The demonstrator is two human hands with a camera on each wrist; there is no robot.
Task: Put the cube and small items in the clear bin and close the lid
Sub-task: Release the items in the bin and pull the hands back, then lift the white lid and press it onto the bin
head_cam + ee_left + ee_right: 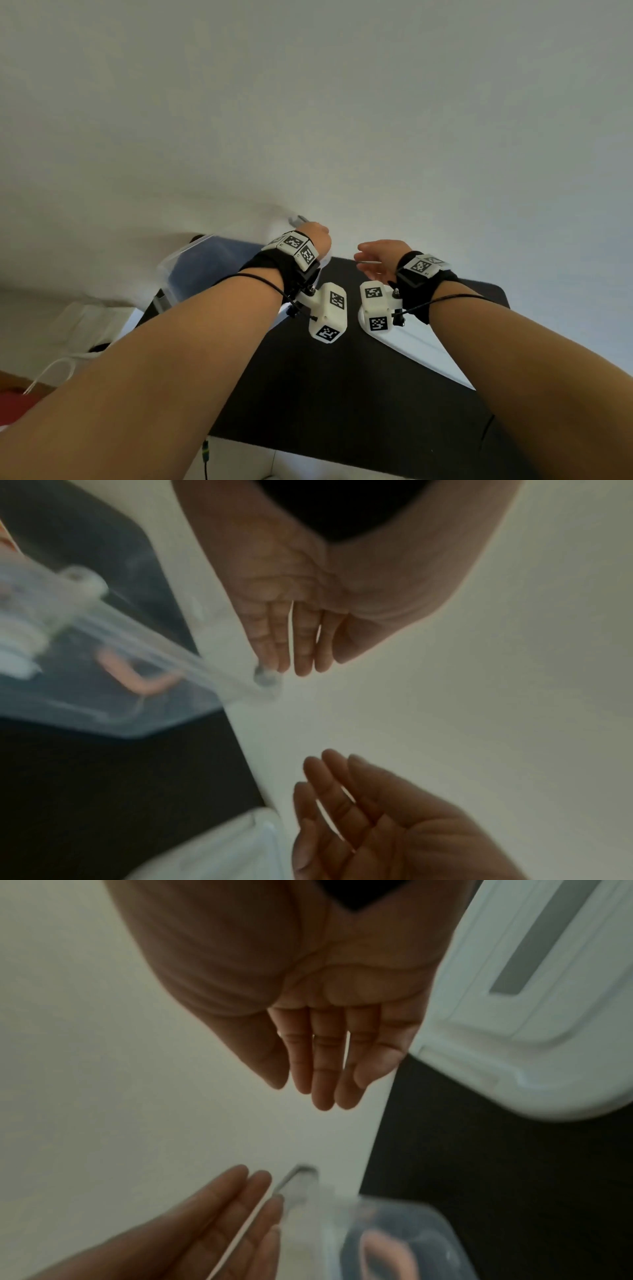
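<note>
The clear bin (191, 270) stands on the black mat (342, 394) at the left, blurred, its top uncovered. Inside it lie a pink curved item (137, 674) and some blurred white things (20, 631). I see no cube. My left hand (291, 666) reaches past the bin's far corner (267, 679) with straight fingers. Its fingertips are right at that corner, and the blur hides whether they touch it. My right hand (318, 1093) hovers beside it, fingers straight and holding nothing. The white lid (531, 1015) lies flat on the mat under my right wrist.
A pale wall (342, 102) fills the view right behind the mat's far edge. White cloth and a white cable (68, 363) lie off the mat at the left. A dark cable (205, 455) hangs at the mat's near edge.
</note>
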